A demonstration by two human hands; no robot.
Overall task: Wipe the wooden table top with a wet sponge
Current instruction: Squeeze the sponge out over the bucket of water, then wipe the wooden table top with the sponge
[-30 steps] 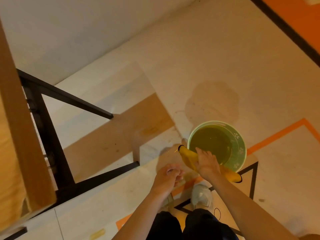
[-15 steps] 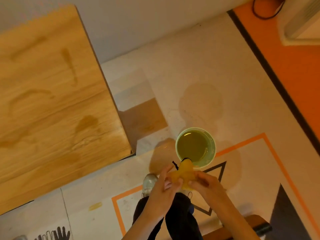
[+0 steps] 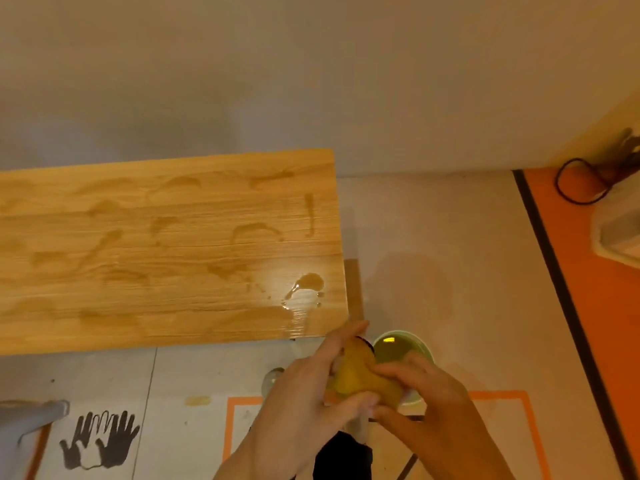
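Observation:
A yellow sponge sits between both my hands, low and right of centre. My left hand wraps its left side, and my right hand grips its right end. Both hands hover over the near rim of a green bowl of water standing on the floor. The wooden table top spreads across the left and centre, streaked with wet marks and a small puddle near its right front corner. The sponge is just off that corner, not touching the wood.
Pale floor with orange tape lines lies beneath me. A painted pair of black hands marks the floor at lower left. An orange floor strip with a black cable and a white object runs along the right. The wall stands behind the table.
My view has risen from the floor and bowl to take in the whole table top. My left hand joined the right on the sponge, and both lifted it from the bowl's edge.

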